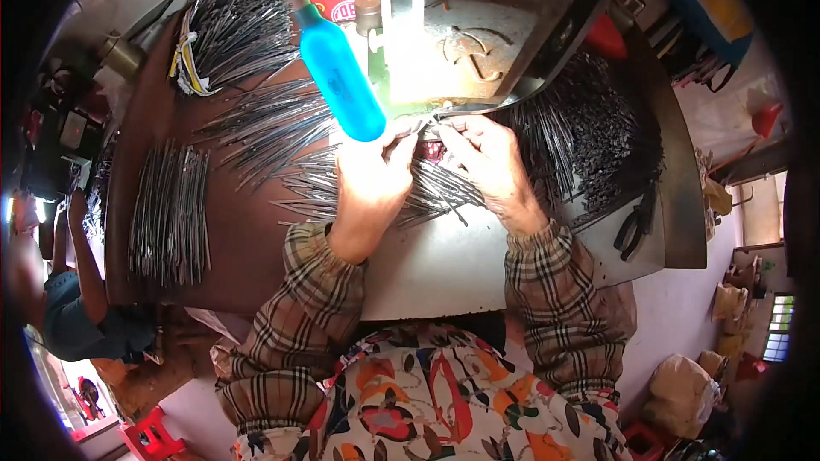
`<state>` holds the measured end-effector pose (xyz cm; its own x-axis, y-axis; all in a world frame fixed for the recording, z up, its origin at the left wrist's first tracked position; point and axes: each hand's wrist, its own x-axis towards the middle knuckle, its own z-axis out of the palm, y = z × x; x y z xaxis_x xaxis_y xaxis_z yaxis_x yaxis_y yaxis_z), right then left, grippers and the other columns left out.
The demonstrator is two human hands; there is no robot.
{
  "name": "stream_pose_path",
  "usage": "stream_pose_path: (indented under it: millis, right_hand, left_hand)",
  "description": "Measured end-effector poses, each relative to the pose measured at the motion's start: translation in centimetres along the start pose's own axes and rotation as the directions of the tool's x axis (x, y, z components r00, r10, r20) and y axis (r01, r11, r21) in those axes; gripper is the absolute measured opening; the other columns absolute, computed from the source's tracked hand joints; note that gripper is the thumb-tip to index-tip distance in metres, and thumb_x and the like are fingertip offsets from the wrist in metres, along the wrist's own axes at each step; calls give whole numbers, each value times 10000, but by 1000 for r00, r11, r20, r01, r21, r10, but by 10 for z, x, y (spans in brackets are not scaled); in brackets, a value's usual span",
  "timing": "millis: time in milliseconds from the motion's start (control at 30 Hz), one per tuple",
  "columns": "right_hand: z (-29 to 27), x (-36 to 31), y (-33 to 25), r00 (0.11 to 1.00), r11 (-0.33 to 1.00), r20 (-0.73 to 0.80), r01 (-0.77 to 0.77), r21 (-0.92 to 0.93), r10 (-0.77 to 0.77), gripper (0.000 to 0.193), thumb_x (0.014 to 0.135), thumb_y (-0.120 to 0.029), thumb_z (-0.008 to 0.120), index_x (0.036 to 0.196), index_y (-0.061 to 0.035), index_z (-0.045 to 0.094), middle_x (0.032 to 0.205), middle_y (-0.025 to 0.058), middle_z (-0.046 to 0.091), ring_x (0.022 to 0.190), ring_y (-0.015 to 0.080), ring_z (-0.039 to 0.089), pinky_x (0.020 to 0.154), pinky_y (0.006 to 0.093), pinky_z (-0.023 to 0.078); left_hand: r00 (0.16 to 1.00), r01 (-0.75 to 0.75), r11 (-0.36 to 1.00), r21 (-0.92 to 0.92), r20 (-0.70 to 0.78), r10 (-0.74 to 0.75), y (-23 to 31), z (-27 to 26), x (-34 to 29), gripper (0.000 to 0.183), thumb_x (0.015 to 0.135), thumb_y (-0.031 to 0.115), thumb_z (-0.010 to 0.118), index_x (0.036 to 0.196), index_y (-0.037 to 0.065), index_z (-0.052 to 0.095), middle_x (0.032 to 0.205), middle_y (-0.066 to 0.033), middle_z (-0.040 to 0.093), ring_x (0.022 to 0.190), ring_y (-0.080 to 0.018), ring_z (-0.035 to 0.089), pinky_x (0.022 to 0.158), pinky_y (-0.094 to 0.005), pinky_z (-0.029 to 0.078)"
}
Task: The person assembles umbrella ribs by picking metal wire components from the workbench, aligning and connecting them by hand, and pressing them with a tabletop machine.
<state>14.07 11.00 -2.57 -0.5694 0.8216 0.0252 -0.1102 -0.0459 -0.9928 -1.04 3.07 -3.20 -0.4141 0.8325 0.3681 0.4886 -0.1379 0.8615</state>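
Both hands meet at the foot of a worn metal machine [478, 34], fingertips close together. My left hand [373, 183] is closed in a pinch, partly washed out by glare and overlapped by a bright blue lamp [342, 77]. In its own pinch, my right hand [494, 158] is closed at the same spot. Between the fingertips is something small and greyish, too small and glared to name. Thin dark metal rods [440, 192] lie loose beneath and beside the hands, some hidden by them.
More rods lie in a row [171, 213] at the left, in a strapped bundle [239, 26] at the far left and in a large heap [598, 132] at the right. Black-handled pliers [634, 229] rest near the table's right edge. Another person [77, 299] works at the far left.
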Motion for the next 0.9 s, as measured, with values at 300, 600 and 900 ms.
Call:
stream_pose_path:
  millis: [300,600,900]
  right_hand:
    - [-3,2,-3,1000,1000,-14,-6,-27,6,183,936,-95,633,1034,58,654,877,45,678,747,56,602,638,194,485]
    - [-5,-5,-11,999,998,4,33,-56,-33,196,936,-114,615,997,67,659,834,19,642,756,38,548,645,189,439]
    - [-7,-5,-28,996,999,86,32,-25,-30,220,933,-130,600,993,70,669,856,45,667,771,59,577,666,203,461]
  left_hand:
    - [946,-288,930,228,-83,313,-6,6,1,179,814,-45,635,987,-38,676,889,-171,660,783,-270,653,757,-317,510]
    - [907,-420,864,279,167,387,2,-11,14,161,741,-70,622,895,-25,604,889,-135,534,829,-310,550,732,-427,459]
    - [931,-353,876,329,216,294,-1,-8,22,72,790,-30,604,854,-50,630,712,-119,595,655,-120,517,608,-291,432]
